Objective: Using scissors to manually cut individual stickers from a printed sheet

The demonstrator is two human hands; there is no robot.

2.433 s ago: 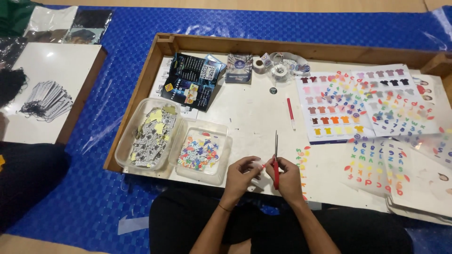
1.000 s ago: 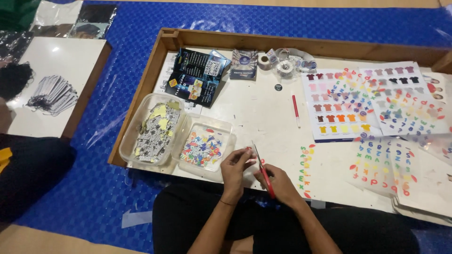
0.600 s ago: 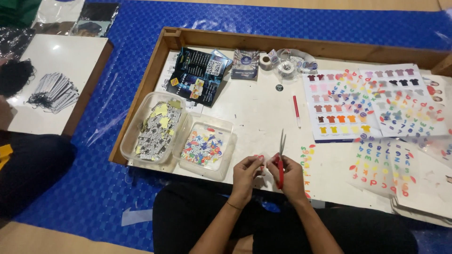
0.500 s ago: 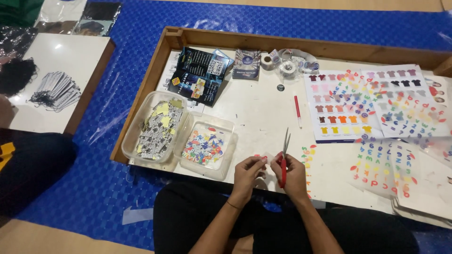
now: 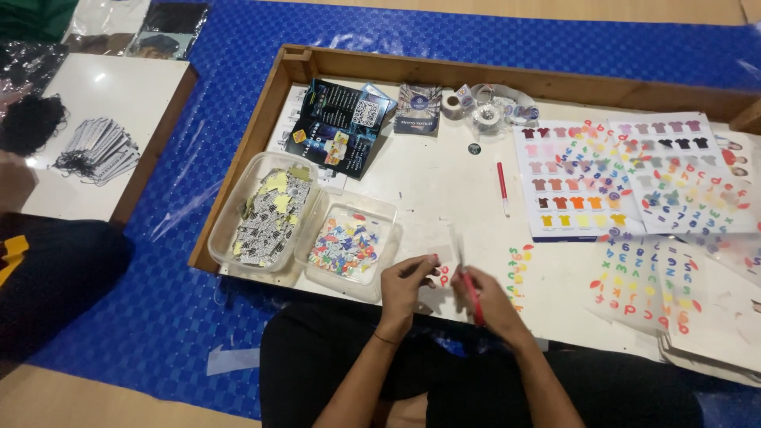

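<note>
Over on the far left I can see a white board on the blue mat with a stack of striped tags, and a person's dark sleeve beside it, not my pair of hands. Moving right into the wooden tray: a clear tub of black-and-white paper slips, then touching it a second clear tub of coloured cut-outs. Behind those, dark leaflets and tape rolls.

Now the action, at the near edge. Left hand has its fingers pinched narrow on a small sticker piece with a red shape on it, held just above the tray floor. Right hand is wrapped round red-handled scissors, blades pointing up and away, blurred, so I can't tell how far they gape. Tips look very close to the left fingertips; my worry is a nick there, or a cut straying into the red shape because the piece is so small. A freed scrap could also drop off the near edge into the lap.

Further right, a red pen, then sheets of coloured shirt and letter stickers, overlapping.
</note>
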